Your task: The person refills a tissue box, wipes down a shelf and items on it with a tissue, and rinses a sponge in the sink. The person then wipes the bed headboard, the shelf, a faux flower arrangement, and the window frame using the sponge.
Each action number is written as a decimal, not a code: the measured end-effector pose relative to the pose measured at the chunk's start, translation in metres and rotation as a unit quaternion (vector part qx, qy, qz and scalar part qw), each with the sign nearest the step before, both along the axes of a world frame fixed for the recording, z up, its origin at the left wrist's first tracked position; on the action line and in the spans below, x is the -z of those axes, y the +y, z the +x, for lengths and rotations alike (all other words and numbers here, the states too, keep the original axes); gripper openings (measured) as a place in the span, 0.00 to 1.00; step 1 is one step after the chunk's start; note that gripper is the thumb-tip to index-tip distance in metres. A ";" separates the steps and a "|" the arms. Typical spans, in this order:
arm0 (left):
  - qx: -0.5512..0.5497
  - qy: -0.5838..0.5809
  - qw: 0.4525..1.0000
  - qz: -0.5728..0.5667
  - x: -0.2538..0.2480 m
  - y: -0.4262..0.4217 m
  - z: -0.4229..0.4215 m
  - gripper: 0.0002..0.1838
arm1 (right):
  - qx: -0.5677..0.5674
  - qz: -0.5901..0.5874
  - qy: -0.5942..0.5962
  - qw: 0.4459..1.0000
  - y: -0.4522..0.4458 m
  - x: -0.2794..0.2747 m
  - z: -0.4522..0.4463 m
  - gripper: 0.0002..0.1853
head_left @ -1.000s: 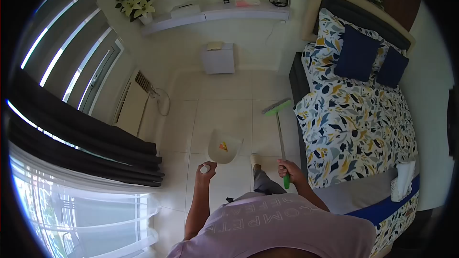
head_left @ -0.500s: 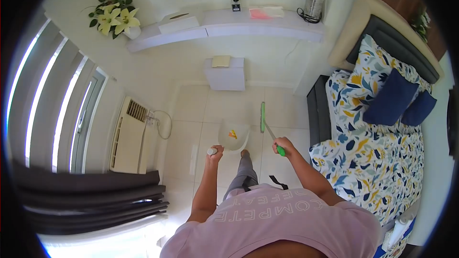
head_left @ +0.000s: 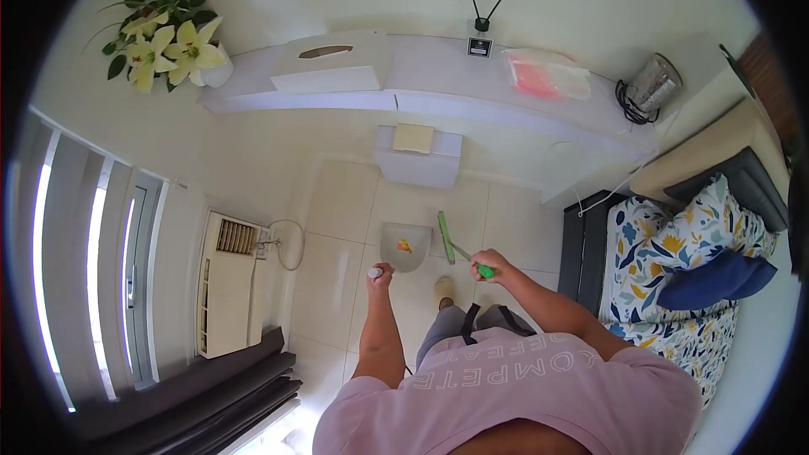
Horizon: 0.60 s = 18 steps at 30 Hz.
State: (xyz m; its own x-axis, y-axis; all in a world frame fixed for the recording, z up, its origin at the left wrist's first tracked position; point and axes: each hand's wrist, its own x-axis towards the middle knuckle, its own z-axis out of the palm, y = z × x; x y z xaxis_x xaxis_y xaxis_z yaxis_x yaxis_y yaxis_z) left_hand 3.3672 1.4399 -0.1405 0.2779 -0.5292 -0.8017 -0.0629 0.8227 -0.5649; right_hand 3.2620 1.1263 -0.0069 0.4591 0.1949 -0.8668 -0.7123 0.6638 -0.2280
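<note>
My left hand [head_left: 382, 276] is wrapped round the pale upright handle of a long-handled dustpan [head_left: 408, 263]. The pan is whitish and rests on the tiled floor, with a small heap of orange and yellow scraps [head_left: 404, 245] lying in it. In my right hand [head_left: 497, 264] is the green grip of a broom. The long, narrow green head of this broom [head_left: 446, 238] is down at the floor, just right of the dustpan and apart from it. My foot in a tan slipper [head_left: 444, 290] stands behind the pan.
A wall shelf [head_left: 244, 104] holds a tissue box [head_left: 330, 63], a reed diffuser [head_left: 480, 38], a pink-and-white packet [head_left: 548, 76] and flowers [head_left: 173, 50]. Below it stands a small white cabinet [head_left: 418, 167]. An air conditioner [head_left: 232, 286] is at left, a bed [head_left: 581, 244] at right.
The view has shifted forward, so the shelf appears nearer. The broom head has come closer to the dustpan, and a slippered foot now shows. Both hands keep their grips.
</note>
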 end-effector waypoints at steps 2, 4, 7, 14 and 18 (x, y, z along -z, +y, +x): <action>-0.045 -0.047 0.998 0.005 0.001 0.002 0.011 0.51 | -0.160 -0.146 -0.073 0.974 0.006 0.004 0.013 0.03; -0.058 -0.010 0.998 -0.009 0.006 0.012 0.022 0.48 | -0.277 -0.244 -0.084 0.925 0.007 0.019 0.026 0.06; -0.051 0.076 0.992 -0.084 -0.001 0.018 0.031 0.33 | -0.384 -0.388 -0.098 0.832 0.009 0.054 0.022 0.14; 0.151 -0.044 0.958 0.241 -0.026 0.025 0.003 0.23 | -0.566 -0.357 -0.146 0.729 -0.034 0.063 0.014 0.31; 0.264 0.075 0.771 0.574 -0.079 0.019 -0.007 0.27 | -0.580 -0.310 -0.223 0.720 -0.059 0.094 0.013 0.31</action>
